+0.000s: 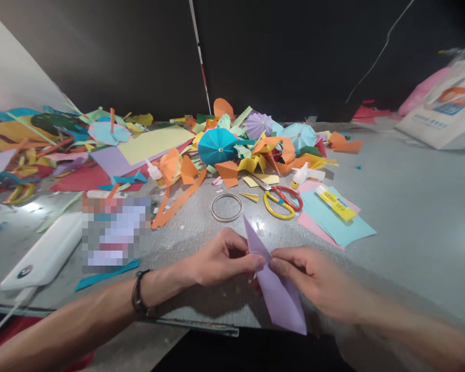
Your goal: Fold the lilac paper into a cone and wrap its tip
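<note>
Lilac paper lay creased to a long point, pinched between our left hand and right hand; finished paper parasols sat near the worktop's far edge.

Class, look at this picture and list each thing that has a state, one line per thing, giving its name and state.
left hand: holding the paper
right hand: holding the paper
lilac paper: folded to a point
teal paper umbrella: open
scissors: lying on the table
glue stick: lying on blue paper
</note>
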{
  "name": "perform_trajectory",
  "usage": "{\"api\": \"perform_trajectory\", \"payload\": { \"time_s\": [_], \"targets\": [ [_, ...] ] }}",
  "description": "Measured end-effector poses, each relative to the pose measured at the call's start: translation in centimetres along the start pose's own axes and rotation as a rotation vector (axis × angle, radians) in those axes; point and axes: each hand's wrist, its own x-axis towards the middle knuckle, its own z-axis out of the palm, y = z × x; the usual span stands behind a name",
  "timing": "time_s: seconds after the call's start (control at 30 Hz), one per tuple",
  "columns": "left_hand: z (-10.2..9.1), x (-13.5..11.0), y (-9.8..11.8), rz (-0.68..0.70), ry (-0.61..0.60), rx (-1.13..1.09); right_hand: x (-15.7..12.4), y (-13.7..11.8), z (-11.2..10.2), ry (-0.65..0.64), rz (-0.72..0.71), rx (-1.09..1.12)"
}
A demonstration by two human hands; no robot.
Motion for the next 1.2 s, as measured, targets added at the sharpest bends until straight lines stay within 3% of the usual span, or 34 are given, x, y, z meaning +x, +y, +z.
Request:
{"api": "perform_trajectory", "payload": {
  "time_s": [0.2,0.47,0.6,0.97,1.2],
  "targets": [
    [-0.5,-0.4,0.1,-0.008,0.1,0.014,0.0,-0.6,-0.4,-0.036,0.06,-0.01],
    [-0.8,-0.2,-0.3,0.038,-0.006,0.2,-0.1,-0.2,0.0,-0.027,0.015,-0.018],
    [-0.9,-0.2,-0.4,0.042,0.023,0.268,-0.1,-0.1,0.0,-0.016,0.007,-0.009],
    [-1.1,-0.4,-0.4,0.012,0.087,0.17,-0.2,-0.2,-0.1,-0.046,0.037,0.018],
    [-1.1,-0.2,-0.7,0.042,0.035,0.18,-0.1,-0.2,-0.2,-0.033,0.018,-0.018]
  ]
}}
